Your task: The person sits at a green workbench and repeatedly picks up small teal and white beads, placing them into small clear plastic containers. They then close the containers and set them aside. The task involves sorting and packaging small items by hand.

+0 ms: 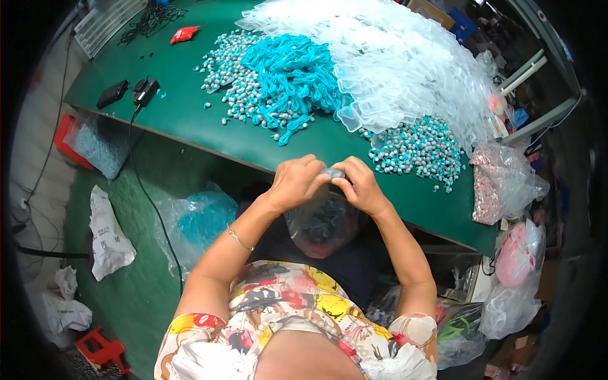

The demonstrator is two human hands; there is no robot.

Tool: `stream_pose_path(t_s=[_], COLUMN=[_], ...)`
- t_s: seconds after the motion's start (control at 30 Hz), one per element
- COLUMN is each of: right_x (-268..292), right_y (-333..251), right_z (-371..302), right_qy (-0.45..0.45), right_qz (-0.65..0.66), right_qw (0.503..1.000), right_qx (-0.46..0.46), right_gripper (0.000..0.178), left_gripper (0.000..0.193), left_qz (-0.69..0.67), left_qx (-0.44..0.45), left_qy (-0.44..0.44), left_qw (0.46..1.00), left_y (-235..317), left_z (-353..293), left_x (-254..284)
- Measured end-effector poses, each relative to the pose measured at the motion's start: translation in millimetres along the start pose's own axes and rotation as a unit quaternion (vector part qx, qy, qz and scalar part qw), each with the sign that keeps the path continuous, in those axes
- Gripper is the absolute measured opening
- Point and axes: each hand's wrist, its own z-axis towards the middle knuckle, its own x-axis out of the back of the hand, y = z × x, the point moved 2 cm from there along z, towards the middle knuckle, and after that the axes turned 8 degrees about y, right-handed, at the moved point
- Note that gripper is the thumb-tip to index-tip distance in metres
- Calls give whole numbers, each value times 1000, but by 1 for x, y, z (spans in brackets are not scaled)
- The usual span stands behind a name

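Observation:
At the table's front edge, my left hand [296, 182] and my right hand [361, 188] meet with fingers closed on one small, shiny, grey-clear piece [333, 173]. Fingers cover much of it, so its kind is unclear. Below the hands, a clear plastic bag [322, 228] with dark greyish contents rests at my lap. Ahead lies a pile of turquoise cord loops [294, 69]. Small grey-and-turquoise beads or caps [415, 152] are heaped to the right, with more such pieces [221, 60] left of the cords. A big mound of translucent plastic pieces [405, 63] spreads behind.
The green table [190, 126] carries a black adapter [145, 92] with a cable, a dark flat box [113, 94] and a red packet [184, 34]. A bag of pink pieces [497, 183] hangs by the right edge. On the floor are a turquoise-filled bag [206, 218] and a red stool [101, 348].

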Motion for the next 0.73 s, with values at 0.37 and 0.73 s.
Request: stream_pose_path(t_s=[0.37, 0.73], right_x=[5, 8], right_y=[0, 9], right_z=[1, -10], right_qy=[80, 233], right_qz=[102, 30], right_qw=[987, 966], right_qx=[-99, -107], right_gripper=[45, 42], left_gripper=[30, 40], left_qz=[-64, -19], left_qx=[60, 4], left_qy=[49, 47], left_qw=[995, 999], left_y=[6, 3], left_z=[7, 36], left_x=[0, -10])
